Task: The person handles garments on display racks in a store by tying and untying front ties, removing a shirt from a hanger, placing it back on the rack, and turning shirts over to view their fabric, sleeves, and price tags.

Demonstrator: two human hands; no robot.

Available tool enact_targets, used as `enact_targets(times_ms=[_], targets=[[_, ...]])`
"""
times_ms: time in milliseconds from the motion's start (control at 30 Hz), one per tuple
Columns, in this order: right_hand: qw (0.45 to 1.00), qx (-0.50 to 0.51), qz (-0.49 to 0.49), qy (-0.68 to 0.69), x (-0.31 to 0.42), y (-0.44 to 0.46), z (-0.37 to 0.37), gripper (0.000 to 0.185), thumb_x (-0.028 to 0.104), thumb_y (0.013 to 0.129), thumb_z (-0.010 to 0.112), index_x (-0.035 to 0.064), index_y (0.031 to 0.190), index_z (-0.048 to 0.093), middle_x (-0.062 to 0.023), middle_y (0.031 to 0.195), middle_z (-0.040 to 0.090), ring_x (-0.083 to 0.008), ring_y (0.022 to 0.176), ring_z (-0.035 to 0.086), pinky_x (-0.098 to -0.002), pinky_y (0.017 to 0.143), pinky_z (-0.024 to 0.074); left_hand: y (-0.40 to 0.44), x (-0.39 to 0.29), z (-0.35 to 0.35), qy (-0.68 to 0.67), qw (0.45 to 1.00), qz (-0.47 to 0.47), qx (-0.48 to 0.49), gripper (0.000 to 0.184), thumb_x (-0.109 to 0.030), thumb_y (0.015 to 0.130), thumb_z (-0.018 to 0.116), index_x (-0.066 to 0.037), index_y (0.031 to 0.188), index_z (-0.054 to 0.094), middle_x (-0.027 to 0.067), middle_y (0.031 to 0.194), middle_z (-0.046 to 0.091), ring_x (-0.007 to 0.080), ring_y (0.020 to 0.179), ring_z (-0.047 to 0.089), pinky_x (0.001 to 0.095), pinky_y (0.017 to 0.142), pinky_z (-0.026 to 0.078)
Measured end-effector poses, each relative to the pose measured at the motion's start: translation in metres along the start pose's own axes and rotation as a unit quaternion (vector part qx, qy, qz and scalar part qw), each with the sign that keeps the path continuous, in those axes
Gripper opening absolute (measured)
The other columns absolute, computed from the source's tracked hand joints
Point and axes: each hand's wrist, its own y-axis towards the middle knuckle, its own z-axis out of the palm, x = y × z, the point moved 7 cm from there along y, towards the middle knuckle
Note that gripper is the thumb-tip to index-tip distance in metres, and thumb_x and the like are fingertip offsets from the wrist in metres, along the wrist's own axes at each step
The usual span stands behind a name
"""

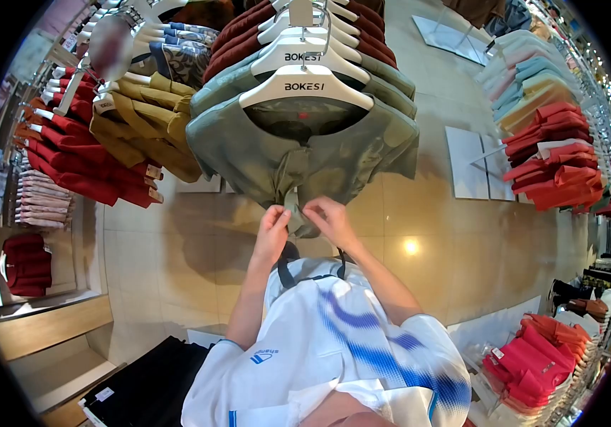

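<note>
A grey-green top (348,160) hangs in front of me on a white hanger (304,88) marked BOKESI. Its front is gathered at the middle, with ends of cloth hanging below. My left hand (272,231) pinches the cloth at the lower front, thumb against fingers. Just to the right, my right hand (328,222) is also closed at the hanging cloth, its fingertips bent and pressed together. The hands are a short way apart, with a strip of the cloth between them. Fine details at the fingertips are too small to make out.
Behind the top hang more green and dark red garments (231,44). Mustard garments (150,117) and red garments (81,153) hang at left. Racks of red clothes (554,160) and pink clothes (529,363) stand right. Black folded clothing (152,381) lies lower left.
</note>
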Motion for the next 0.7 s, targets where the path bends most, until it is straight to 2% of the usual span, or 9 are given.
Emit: enact_targets(times_ms=[33,100,167,233,267,333,367,433,700], targets=[[1.0,-0.002,-0.001,0.0,-0.013,-0.001,0.0,0.007,0.004,0.083,0.068,0.0019,0.089,0.064,-0.0092,0.08,0.063,-0.0197,0.068,0.062,-0.0294,0.059,0.048,0.003,0.003,-0.007,0.001,1.0,0.0,0.002,0.009,-0.008,0.096,0.056,-0.003,0.104,0.055,-0.0005,0.096,0.056,0.0064,0.091,0.05,0.0214,0.079,0.037],[0.997,-0.057,0.057,0.014,-0.042,-0.007,-0.014,0.008,0.003,0.084,0.066,0.0017,0.091,0.063,-0.0094,0.081,0.063,-0.0183,0.069,0.063,-0.0276,0.059,0.0485,0.002,0.004,-0.027,0.044,0.997,0.011,-0.066,0.011,-0.007,0.096,0.056,-0.002,0.105,0.055,0.0001,0.095,0.056,0.007,0.089,0.049,0.0218,0.079,0.038],[0.993,-0.06,0.099,0.013,-0.059,-0.008,-0.018,0.006,0.003,0.085,0.065,0.0014,0.091,0.063,-0.0098,0.084,0.065,-0.0197,0.07,0.064,-0.0287,0.06,0.0502,0.001,0.003,-0.033,0.056,0.996,0.012,-0.072,0.013,-0.007,0.095,0.057,-0.001,0.105,0.055,0.0005,0.095,0.056,0.0072,0.088,0.049,0.0218,0.078,0.038],[0.991,-0.055,0.058,-0.106,-0.062,-0.002,-0.019,0.016,0.011,0.085,0.068,0.0019,0.094,0.059,-0.0102,0.084,0.064,-0.0223,0.069,0.065,-0.0333,0.06,0.0508,0.004,0.003,-0.036,0.081,0.994,0.023,-0.068,0.012,-0.005,0.094,0.057,-0.002,0.105,0.055,0.0021,0.098,0.056,0.0091,0.093,0.052,0.0236,0.085,0.039],[0.991,-0.057,0.057,-0.107,-0.065,0.0,-0.017,0.016,0.011,0.085,0.068,0.0019,0.094,0.059,-0.0102,0.084,0.064,-0.0223,0.069,0.065,-0.0333,0.06,0.0508,0.006,0.005,-0.036,0.08,0.994,0.024,-0.066,0.012,-0.005,0.094,0.057,-0.002,0.105,0.055,0.0021,0.098,0.056,0.0091,0.093,0.052,0.0236,0.085,0.039],[0.975,-0.07,0.063,-0.199,-0.06,0.01,-0.008,0.03,0.025,0.084,0.071,0.0033,0.099,0.056,-0.0115,0.083,0.063,-0.027,0.067,0.066,-0.0382,0.058,0.0508,0.008,0.004,-0.034,0.091,0.993,0.04,-0.06,0.012,-0.006,0.094,0.057,-0.001,0.105,0.054,0.0023,0.098,0.056,0.0092,0.093,0.051,0.0236,0.085,0.039],[0.975,-0.071,0.062,-0.2,-0.061,0.016,-0.003,0.03,0.025,0.084,0.071,0.0033,0.099,0.056,-0.0115,0.083,0.063,-0.027,0.067,0.066,-0.0382,0.058,0.0508,0.009,0.004,-0.033,0.092,0.993,0.041,-0.059,0.012,-0.006,0.094,0.057,-0.001,0.105,0.054,0.0023,0.098,0.056,0.0092,0.093,0.051,0.0236,0.085,0.039],[0.931,-0.104,0.025,-0.349,-0.065,0.028,0.004,0.041,0.035,0.083,0.071,0.0047,0.103,0.053,-0.0115,0.081,0.062,-0.0302,0.065,0.065,-0.04,0.055,0.0501,0.011,0.005,-0.031,0.112,0.991,0.018,-0.077,0.013,-0.006,0.094,0.058,-0.001,0.105,0.054,0.002,0.097,0.056,0.0093,0.092,0.051,0.0238,0.085,0.039],[0.943,-0.114,0.018,-0.311,-0.079,0.052,0.024,0.034,0.033,0.083,0.071,0.0079,0.101,0.056,-0.0067,0.08,0.068,-0.0313,0.066,0.066,-0.0453,0.057,0.05,0.018,-0.003,-0.026,0.13,0.99,0.034,-0.043,0.013,-0.006,0.093,0.061,-0.002,0.103,0.054,0.001,0.097,0.057,0.0086,0.092,0.051,0.0235,0.084,0.039]])
